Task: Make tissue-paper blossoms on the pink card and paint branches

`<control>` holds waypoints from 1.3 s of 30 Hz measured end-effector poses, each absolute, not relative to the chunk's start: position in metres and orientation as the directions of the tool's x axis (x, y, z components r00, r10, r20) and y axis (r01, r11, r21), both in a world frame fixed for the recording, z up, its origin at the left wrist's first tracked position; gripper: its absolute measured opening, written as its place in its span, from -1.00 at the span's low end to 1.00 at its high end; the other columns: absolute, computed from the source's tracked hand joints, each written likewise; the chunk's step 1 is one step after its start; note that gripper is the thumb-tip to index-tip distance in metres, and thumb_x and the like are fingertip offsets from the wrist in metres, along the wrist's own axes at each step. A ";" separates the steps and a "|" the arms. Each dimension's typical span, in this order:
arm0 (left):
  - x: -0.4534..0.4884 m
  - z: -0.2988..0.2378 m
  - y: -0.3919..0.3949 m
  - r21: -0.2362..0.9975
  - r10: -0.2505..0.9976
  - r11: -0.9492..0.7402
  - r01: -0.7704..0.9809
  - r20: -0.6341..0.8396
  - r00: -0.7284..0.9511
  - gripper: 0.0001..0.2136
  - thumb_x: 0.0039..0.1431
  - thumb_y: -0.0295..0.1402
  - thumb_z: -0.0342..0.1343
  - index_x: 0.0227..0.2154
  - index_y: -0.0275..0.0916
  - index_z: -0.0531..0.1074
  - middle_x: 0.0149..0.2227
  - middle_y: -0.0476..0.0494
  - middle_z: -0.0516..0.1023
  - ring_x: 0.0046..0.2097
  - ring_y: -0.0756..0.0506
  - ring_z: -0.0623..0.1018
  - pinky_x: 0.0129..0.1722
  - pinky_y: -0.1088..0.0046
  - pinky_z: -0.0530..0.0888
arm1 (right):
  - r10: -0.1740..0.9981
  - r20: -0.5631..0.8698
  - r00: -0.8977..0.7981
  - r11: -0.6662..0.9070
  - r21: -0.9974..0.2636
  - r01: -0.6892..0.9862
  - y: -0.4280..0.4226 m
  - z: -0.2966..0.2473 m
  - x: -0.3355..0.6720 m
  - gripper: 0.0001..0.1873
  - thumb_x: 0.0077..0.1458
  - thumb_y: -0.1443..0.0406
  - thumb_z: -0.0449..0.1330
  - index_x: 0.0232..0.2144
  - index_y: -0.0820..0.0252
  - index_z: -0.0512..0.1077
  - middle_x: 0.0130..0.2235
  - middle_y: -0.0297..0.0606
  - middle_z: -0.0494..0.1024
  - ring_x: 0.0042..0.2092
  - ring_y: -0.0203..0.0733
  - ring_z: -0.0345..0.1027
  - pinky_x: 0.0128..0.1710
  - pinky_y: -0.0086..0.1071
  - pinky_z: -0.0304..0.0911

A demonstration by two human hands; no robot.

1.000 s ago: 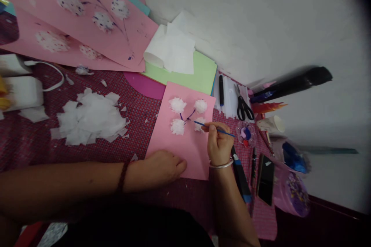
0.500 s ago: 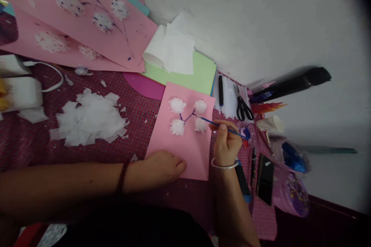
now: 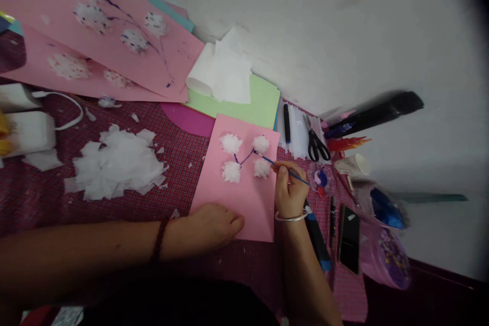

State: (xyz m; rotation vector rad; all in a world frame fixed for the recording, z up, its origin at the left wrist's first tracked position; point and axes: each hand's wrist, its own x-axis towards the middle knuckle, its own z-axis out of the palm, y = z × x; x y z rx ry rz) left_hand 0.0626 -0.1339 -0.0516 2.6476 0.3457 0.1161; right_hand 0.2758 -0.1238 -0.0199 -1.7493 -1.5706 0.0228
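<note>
A pink paper sheet (image 3: 244, 198) lies on the red checked cloth, with three white tissue puffs (image 3: 231, 143) joined by painted purple stems. My right hand (image 3: 289, 191) pinches a thin blue paintbrush (image 3: 282, 169); its tip touches the paper between the two right-hand puffs. My left hand (image 3: 214, 224) rests on the sheet's near-left corner, fingers curled loosely down on it, holding nothing. A small clear paint palette (image 3: 320, 179) with blue, pink and red paint sits just right of the brush hand.
A pile of torn white tissue (image 3: 116, 163) lies to the left. Larger pink sheets (image 3: 103, 35) with puffs sit at the back left, green paper (image 3: 252, 104) and a white roll (image 3: 217, 74) behind. Scissors (image 3: 315, 140), pens, a phone (image 3: 348, 238) and a purple tub (image 3: 385, 260) crowd the right.
My right hand went right to the paint palette with the brush, then came back; the brush tip now touches the sheet by the right-hand puffs. The left hand stayed put.
</note>
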 end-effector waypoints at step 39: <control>0.063 -0.049 -0.134 0.459 0.268 -0.855 0.242 -0.008 0.963 -0.93 0.16 -0.48 0.04 -0.28 -0.27 0.33 -0.39 -0.10 0.48 -0.41 -0.08 0.46 -0.46 0.40 0.28 | 0.832 0.406 0.377 -0.007 -0.672 0.741 -0.118 -0.024 0.281 -0.72 0.21 0.26 -0.01 -0.41 0.22 0.45 -0.47 -0.28 0.55 -0.46 -0.25 0.46 -0.41 -0.32 0.36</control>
